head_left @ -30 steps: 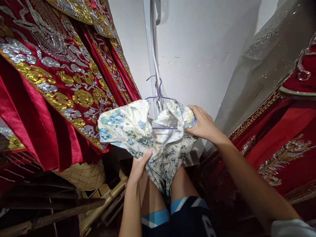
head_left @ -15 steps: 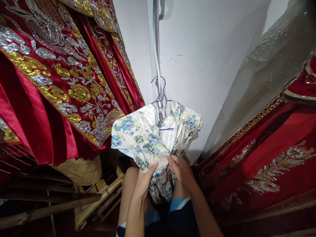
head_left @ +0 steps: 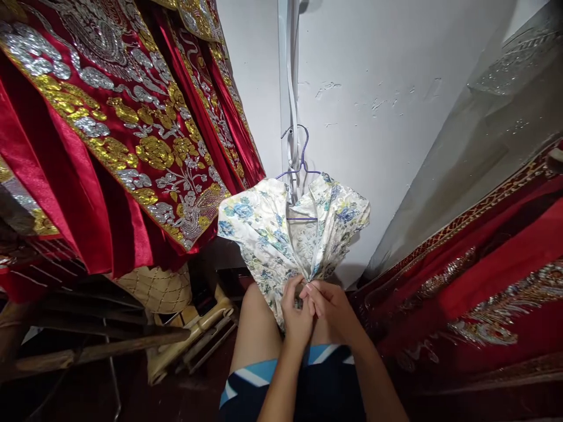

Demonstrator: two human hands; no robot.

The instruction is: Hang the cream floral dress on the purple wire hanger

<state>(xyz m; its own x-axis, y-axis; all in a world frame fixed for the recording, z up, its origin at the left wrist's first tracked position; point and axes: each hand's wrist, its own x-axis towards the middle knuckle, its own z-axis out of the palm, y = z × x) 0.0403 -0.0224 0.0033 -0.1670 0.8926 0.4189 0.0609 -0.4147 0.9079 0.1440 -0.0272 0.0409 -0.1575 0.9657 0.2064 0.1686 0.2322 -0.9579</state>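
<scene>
A white floral garment [head_left: 268,228] with blue and yellow flowers hangs on a thin purple hanger [head_left: 303,158] in front of the wall. Its neckline gapes in a V, with the hanger's lower bar showing inside. At the bottom of that V, my left hand [head_left: 297,308] pinches the cloth with its fingers closed. My right hand [head_left: 328,302] touches it from the right, its thumb and fingers also closed on the garment's front edge. The fingertips hide the exact spot being gripped.
Red embroidered garments with gold and silver sequins [head_left: 153,152] hang at left; more red beaded cloth [head_left: 497,293] is at right. Lower left stand bamboo furniture [head_left: 193,340] and a quilted cream item [head_left: 153,287]. A white strap [head_left: 290,76] hangs along the wall [head_left: 373,58].
My left hand has moved right and up to meet my right hand at the front opening. The neckline lies more evenly spread, and the camera view has shifted slightly.
</scene>
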